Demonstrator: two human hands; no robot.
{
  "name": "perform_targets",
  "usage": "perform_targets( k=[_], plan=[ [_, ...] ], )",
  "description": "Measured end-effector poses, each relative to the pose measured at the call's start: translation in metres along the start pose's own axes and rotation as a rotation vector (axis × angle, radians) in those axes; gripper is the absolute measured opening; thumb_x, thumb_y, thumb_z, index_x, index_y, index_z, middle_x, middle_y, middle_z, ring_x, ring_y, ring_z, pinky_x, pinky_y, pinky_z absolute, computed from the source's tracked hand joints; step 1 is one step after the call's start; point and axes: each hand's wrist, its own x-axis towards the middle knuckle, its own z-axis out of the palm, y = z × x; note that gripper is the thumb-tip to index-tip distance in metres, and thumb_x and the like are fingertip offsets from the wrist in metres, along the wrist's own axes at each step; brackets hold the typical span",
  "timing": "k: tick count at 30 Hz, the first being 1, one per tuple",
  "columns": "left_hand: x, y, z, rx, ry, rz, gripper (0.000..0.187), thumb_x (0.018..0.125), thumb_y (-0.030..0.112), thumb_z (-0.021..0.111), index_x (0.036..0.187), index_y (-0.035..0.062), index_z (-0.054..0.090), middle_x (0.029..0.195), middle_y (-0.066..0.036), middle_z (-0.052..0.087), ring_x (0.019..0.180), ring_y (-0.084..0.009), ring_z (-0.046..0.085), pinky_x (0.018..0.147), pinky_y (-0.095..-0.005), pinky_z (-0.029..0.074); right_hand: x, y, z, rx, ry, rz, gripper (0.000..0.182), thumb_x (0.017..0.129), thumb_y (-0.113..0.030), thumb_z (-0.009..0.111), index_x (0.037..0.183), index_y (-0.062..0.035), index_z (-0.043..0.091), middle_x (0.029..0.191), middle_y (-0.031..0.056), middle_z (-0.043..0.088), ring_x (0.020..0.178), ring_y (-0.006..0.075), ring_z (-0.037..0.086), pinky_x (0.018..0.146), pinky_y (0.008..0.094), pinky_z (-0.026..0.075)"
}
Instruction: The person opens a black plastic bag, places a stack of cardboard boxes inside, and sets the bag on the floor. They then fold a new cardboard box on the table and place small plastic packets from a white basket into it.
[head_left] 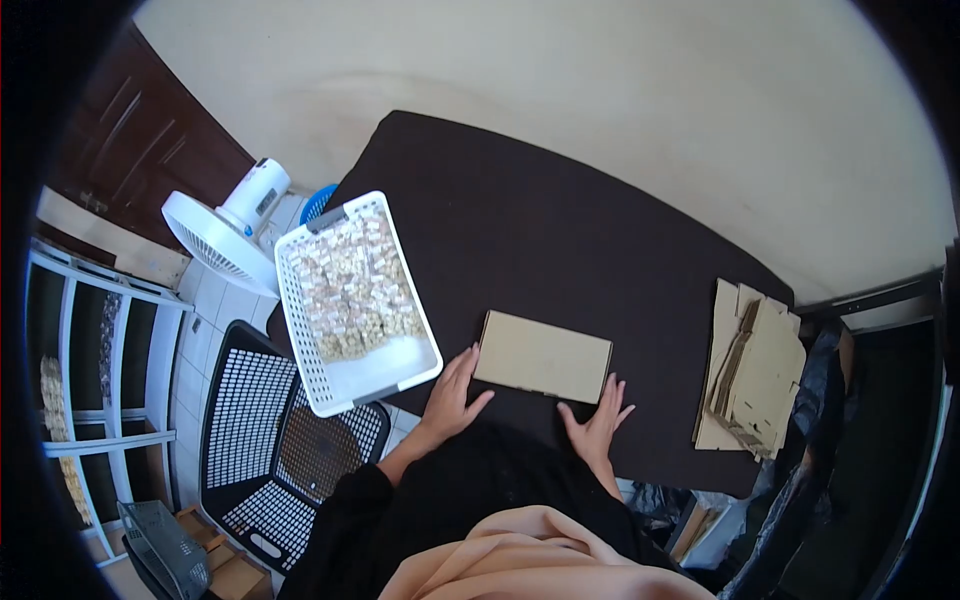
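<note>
A closed flat cardboard box (543, 357) lies on the dark cloth-covered table (520, 225), close to its front edge. My left hand (452, 402) is at the box's left side, fingers spread, with nothing in it. At the lower right corner of the box is my right hand (597, 420), its fingers apart and holding nothing. To the left of the box stands a white plastic basket (385, 375), full of many small pale packets. Flattened cardboard pieces (757, 375) lie in a pile at the table's right end.
A white fan (225, 235) stands beyond the basket, near a brown door (140, 130). Left of the table is a black perforated chair (245, 410). A white-framed shelf (115, 370) is at far left, with a grey crate (165, 550) below. Plastic bags hang at right.
</note>
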Motion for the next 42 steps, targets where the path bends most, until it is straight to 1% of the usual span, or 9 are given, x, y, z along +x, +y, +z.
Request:
perform_targets(
  k=[4,6,10,14,23,25,27,30,42],
  plan=[
    [-0.001,0.002,-0.005,-0.024,0.010,-0.019,0.072,0.077,0.019,0.063,0.133,-0.0033,0.023,0.135,-0.023,0.030,0.119,-0.0382,0.036,0.101,-0.0414,0.029,0.020,-0.008,0.006,0.620,0.027,0.098,0.085,0.073,-0.030,0.069,0.134,0.0038,0.021,0.132,0.0208,0.034,0.121,0.0310,0.036,0.100,0.0429,0.026],
    [-0.001,0.000,-0.004,-0.009,0.004,-0.002,0.073,0.078,0.019,0.062,0.133,-0.0040,0.021,0.136,-0.025,0.027,0.120,-0.0393,0.035,0.101,-0.0416,0.029,0.044,-0.009,0.006,1.334,-0.211,0.536,0.059,0.085,-0.022,0.057,0.132,0.0007,0.029,0.117,0.0141,0.049,0.109,0.0213,0.047,0.094,0.0326,0.035],
    [-0.010,-0.009,0.006,-0.090,0.131,-0.001,0.075,0.077,0.012,0.060,0.134,-0.0062,0.013,0.136,-0.026,0.025,0.122,-0.0385,0.033,0.101,-0.0405,0.028,0.100,-0.016,0.007,1.336,-0.130,0.399,0.046,0.089,-0.021,0.051,0.127,0.0008,0.035,0.119,0.0123,0.048,0.110,0.0195,0.048,0.094,0.0307,0.036],
    [-0.021,-0.028,0.017,-0.202,0.234,0.159,0.046,0.077,0.002,0.058,0.117,-0.0059,0.038,0.117,-0.023,0.048,0.109,-0.0339,0.049,0.094,-0.0373,0.038,0.200,-0.081,0.027,1.341,-0.095,0.195,0.048,0.088,-0.021,0.053,0.125,0.0038,0.037,0.120,0.0137,0.048,0.110,0.0197,0.047,0.094,0.0295,0.036],
    [-0.029,-0.026,0.029,-0.251,0.213,-0.124,0.028,0.073,-0.003,0.059,0.100,0.0022,0.050,0.097,-0.016,0.059,0.091,-0.0283,0.059,0.082,-0.0345,0.046,0.372,-0.226,0.157,1.067,0.038,0.166,0.060,0.084,-0.032,0.056,0.128,0.0022,0.034,0.127,0.0227,0.040,0.118,0.0323,0.040,0.099,0.0355,0.031],
    [-0.025,-0.025,0.025,-0.266,0.244,-0.076,0.026,0.072,-0.005,0.058,0.097,0.0014,0.051,0.092,-0.016,0.058,0.086,-0.0287,0.059,0.078,-0.0336,0.047,0.371,-0.239,0.154,0.925,0.077,0.187,0.060,0.083,-0.030,0.057,0.128,0.0021,0.034,0.130,0.0238,0.036,0.121,0.0354,0.035,0.100,0.0372,0.029],
    [-0.023,-0.031,0.024,-0.259,0.254,-0.076,0.026,0.072,-0.005,0.058,0.096,0.0013,0.051,0.092,-0.016,0.058,0.086,-0.0287,0.059,0.077,-0.0336,0.046,0.347,-0.255,0.123,0.423,0.396,-0.242,0.054,0.078,-0.021,0.061,0.125,-0.0030,0.042,0.135,0.0246,0.026,0.126,0.0404,0.024,0.103,0.0410,0.026],
    [-0.022,-0.037,0.026,-0.258,0.270,-0.055,0.025,0.072,-0.005,0.057,0.096,0.0009,0.051,0.090,-0.016,0.058,0.084,-0.0286,0.059,0.076,-0.0336,0.046,0.343,-0.243,0.137,0.252,0.127,-0.422,0.046,0.075,-0.013,0.062,0.119,-0.0102,0.051,0.135,0.0238,0.023,0.127,0.0419,0.020,0.102,0.0451,0.027],
    [-0.011,-0.019,0.016,-0.201,0.228,-0.031,0.014,0.074,-0.002,0.057,0.088,0.0007,0.053,0.084,-0.015,0.056,0.079,-0.0293,0.057,0.072,-0.0343,0.046,0.323,-0.194,0.081,0.266,0.199,-0.439,0.055,0.073,-0.010,0.061,0.123,-0.0077,0.039,0.132,0.0221,0.028,0.126,0.0371,0.026,0.102,0.0503,0.023]
  ],
)
